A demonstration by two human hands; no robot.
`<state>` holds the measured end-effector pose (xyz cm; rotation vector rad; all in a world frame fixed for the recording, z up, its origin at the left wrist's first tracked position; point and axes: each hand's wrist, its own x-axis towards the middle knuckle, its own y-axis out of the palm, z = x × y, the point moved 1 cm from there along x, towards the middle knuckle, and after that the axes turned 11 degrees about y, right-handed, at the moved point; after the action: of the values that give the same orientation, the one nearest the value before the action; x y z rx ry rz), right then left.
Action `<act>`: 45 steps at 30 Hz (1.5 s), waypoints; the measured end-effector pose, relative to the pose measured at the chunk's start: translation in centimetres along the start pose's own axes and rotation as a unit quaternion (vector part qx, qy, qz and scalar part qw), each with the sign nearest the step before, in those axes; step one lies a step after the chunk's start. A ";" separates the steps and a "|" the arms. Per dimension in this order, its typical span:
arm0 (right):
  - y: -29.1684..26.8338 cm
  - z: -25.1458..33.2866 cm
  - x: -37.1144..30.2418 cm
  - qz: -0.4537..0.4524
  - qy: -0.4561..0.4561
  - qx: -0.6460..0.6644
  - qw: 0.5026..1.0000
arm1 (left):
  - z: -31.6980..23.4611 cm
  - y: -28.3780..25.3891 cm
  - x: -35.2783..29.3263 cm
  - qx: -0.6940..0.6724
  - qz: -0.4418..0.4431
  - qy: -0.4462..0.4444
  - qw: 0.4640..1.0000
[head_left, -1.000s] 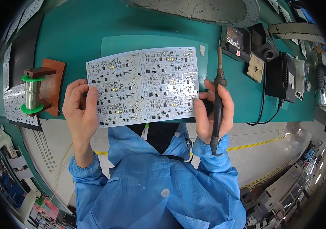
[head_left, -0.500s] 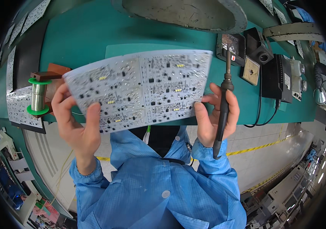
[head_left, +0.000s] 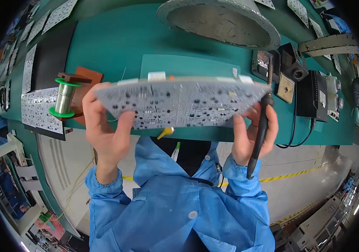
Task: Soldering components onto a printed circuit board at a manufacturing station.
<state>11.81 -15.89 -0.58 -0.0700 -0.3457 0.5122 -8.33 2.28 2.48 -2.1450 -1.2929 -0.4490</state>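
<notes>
Circuit board (head_left: 179,107), tilted, above the near edge of the green tabletop (head_left: 108,44). Left hand (head_left: 110,136): grip closed on the board's left side. Right hand (head_left: 251,140): grip closed on its right side and on a soldering iron (head_left: 261,136), tip toward the far edge.

- Two grips: one left grip (head_left: 108,137), one right grip (head_left: 246,140)
- One held circuit board (head_left: 179,105)
- One soldering iron (head_left: 260,134)
- One green-ended solder spool (head_left: 65,98)
- One iron holder (head_left: 291,59)
- One sponge tray (head_left: 285,87)
- One open black box (head_left: 260,63)
- One black power unit (head_left: 312,94)
- Two clear jars (head_left: 333,84)
- One grey hood (head_left: 225,27)
- Two blue sleeves (head_left: 108,199)
- Two white coat buttons (head_left: 193,215)
- One green-topped table (head_left: 108,33)
- Several other circuit boards (head_left: 43,110), the farthest too small to count
</notes>
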 end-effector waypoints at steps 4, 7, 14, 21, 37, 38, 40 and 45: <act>1.2 -0.2 0.5 -0.001 0.016 0.077 0.997 | 0.0 0.0 -0.2 -0.043 -0.019 0.155 0.987; 1.5 -0.7 -0.1 0.044 0.081 0.137 0.986 | -0.2 -0.4 -0.6 -0.065 -0.030 0.226 0.972; 0.1 -0.7 -0.1 -0.052 -0.037 0.107 0.992 | -0.7 -0.6 -0.4 -0.097 0.017 0.260 0.961; -1.3 2.2 1.1 0.090 -0.178 -0.153 0.968 | -1.7 -0.2 0.2 -0.108 0.034 0.266 0.957; -1.2 1.1 -0.6 0.062 -0.181 -0.127 0.973 | -0.9 -1.0 0.1 0.077 0.057 0.183 0.978; -1.5 0.1 -0.6 0.064 -0.216 -0.107 0.968 | -0.8 -1.0 0.2 0.093 0.056 0.196 0.975; -1.4 0.1 -1.4 0.050 -0.116 -0.096 0.987 | -1.1 -0.7 0.1 0.090 0.048 0.194 0.976; -1.9 -0.3 -2.3 0.044 -0.012 -0.074 0.996 | -1.5 -0.3 -0.2 0.071 0.033 0.187 0.979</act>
<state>10.91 -18.71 -1.31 -0.2236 -0.4057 0.5743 -8.61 1.33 3.59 -1.8687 -1.0085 -0.6744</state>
